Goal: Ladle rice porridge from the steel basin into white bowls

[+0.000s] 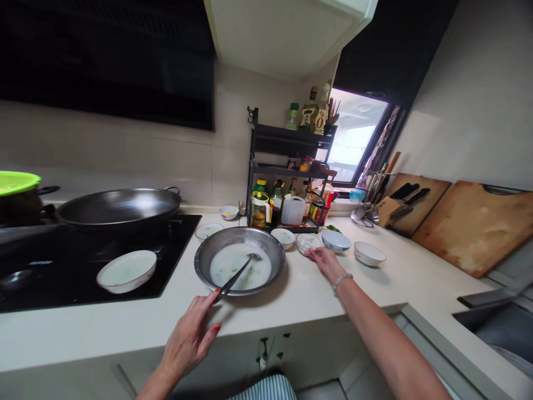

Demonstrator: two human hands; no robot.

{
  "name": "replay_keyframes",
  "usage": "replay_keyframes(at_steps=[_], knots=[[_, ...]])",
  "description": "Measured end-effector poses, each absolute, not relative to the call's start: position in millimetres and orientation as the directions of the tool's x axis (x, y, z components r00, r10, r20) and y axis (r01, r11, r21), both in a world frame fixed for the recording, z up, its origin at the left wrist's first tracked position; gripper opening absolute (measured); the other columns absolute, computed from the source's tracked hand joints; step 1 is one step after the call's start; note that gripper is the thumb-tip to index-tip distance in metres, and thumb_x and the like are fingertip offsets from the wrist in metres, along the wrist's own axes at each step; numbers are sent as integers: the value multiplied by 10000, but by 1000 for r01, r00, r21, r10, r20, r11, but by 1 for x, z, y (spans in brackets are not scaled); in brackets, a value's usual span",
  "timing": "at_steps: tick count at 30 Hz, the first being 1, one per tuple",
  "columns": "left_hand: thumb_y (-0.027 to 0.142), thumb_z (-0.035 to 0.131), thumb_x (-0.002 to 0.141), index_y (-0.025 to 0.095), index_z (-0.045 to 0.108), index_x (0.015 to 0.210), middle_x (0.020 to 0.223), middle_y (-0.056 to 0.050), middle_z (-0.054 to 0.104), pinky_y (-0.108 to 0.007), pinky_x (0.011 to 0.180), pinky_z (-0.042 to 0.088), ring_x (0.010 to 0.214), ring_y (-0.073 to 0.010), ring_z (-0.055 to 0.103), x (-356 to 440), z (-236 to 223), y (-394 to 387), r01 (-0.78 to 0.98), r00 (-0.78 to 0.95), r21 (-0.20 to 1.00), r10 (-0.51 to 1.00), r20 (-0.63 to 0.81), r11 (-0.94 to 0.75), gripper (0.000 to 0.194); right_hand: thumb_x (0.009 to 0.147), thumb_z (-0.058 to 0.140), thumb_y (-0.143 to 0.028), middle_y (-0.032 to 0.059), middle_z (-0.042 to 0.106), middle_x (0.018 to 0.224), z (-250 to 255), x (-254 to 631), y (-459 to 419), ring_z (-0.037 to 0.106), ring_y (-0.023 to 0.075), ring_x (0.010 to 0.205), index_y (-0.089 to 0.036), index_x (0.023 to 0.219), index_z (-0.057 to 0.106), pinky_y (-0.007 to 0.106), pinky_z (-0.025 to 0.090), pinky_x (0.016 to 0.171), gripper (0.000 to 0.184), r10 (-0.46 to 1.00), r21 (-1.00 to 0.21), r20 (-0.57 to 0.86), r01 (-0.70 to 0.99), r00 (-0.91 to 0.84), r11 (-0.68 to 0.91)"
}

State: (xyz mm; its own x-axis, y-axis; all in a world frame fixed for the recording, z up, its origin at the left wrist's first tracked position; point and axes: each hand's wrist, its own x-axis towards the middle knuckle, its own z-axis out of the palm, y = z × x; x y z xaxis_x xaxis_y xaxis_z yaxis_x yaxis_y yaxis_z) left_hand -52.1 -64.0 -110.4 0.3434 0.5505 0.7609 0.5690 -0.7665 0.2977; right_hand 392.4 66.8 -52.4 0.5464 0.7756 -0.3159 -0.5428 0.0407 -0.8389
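Left hand (192, 332): grip pinched on the end of a ladle handle (233, 278) — thumb and fingertips closed round it, palm turned inward, wrist low at the bench edge. The handle runs up toward 1 o'clock; the ladle's cup sits in the pale, milky liquid inside the steel basin (200, 261), near the basin's centre. The basin stands on the white bench (125, 328), just right of the black cooktop (175, 244).

Right hand (327, 261): arm stretched long from 5 o'clock, palm down, fingers loosely spread and laid flat; fingertips touch the rim of a small white bowl (307, 242) at 2 o'clock of the basin. No closed grip on it yet, only contact. A bracelet shows at the wrist.

Judgement: the step in hand looks like ladling or stirring the liquid, with the right hand steadying or drawing in a small bowl. The next move would call for a level lift of the ladle and a bowl brought close to the basin rim, to avoid drips across the bench.

Around: a blue-rimmed bowl (335, 240) and another white bowl (368, 253) at 3 o'clock; a shallow white dish (126, 270) on the cooktop; a wok (119, 205) at 10 o'clock; a black condiment rack (287, 166) at 12 o'clock.
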Motion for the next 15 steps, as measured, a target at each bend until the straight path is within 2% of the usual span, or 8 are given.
replay_keyframes(at_steps=[3,6,8,11,15], knots=[[354,510,928,252,264,1524,1259,-125,642,-354,859,576,1051,-245,670,-54,-116,-64,567,359,285,543,759,-773,653,826,651,-96,30,613,870,-52,395,76,644,129,662,-146,1023,566,233,584,573,220,774,-832,-327,-553,542,35],[383,507,929,246,251,1532,1306,-139,631,-345,846,584,1052,-248,688,-56,-121,-63,588,364,273,551,751,-761,669,923,625,-240,55,635,1013,-51,398,82,651,148,784,-146,1126,586,289,581,647,227,775,-828,-331,-560,538,35],[397,510,927,249,244,1537,1315,-143,631,-351,844,588,1057,-257,692,-56,-123,-63,600,365,258,546,754,-757,681,938,616,-320,74,627,1129,-50,398,85,650,183,895,-162,1191,587,355,577,733,300,781,-828,-326,-560,534,37],[409,515,923,255,238,1541,1314,-143,637,-365,853,591,1071,-270,691,-57,-124,-64,609,366,245,541,758,-755,695,935,616,-354,92,602,1223,-50,398,88,634,220,1003,-177,1238,578,420,557,827,352,787,-832,-310,-553,534,47],[419,515,920,253,242,1542,1315,-144,637,-376,869,588,1082,-277,688,-58,-124,-64,614,365,233,533,764,-754,698,939,614,-337,83,615,1184,-49,398,91,643,201,953,-170,1210,588,385,566,786,319,783,-838,-292,-542,549,68]])
